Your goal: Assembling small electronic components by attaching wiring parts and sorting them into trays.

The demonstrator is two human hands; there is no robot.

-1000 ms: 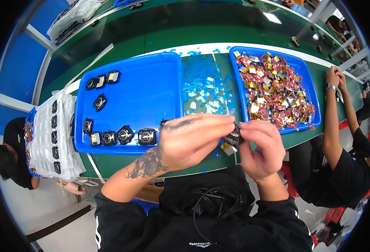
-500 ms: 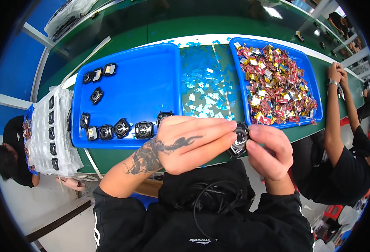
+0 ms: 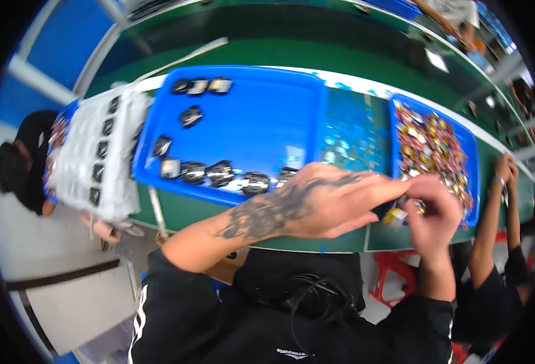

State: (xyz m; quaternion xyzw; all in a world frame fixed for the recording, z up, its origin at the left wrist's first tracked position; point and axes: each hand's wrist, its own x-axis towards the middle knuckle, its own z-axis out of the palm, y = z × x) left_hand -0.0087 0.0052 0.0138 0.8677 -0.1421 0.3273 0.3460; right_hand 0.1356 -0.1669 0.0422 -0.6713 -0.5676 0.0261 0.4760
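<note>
My left hand (image 3: 334, 203), tattooed on its back, reaches right with fingers stretched. Its fingertips meet my right hand (image 3: 435, 212), and motion blur hides whether they grip anything. My right hand is closed with fingers bent around a small dark, shiny device (image 3: 417, 207), mostly hidden. A yellow-and-silver piece (image 3: 395, 216) shows just below the fingertips; whether it is joined to the device is unclear. Left of my hands, a blue tray (image 3: 255, 130) holds several black watch-like devices (image 3: 220, 173), mainly along its near and left sides. One lies partly behind my left wrist.
A second blue tray (image 3: 475, 203) on the right is heaped with small red, yellow and silver pieces (image 3: 431, 142). Blue scraps (image 3: 346, 145) litter the green table between trays. White stacked packing trays (image 3: 94, 164) stand left. Another person's arms (image 3: 492, 224) rest at right.
My view has shifted, and both hands now appear farther right. The black device held between my fingertips is now mostly hidden, and a yellow-and-silver piece shows beside it.
</note>
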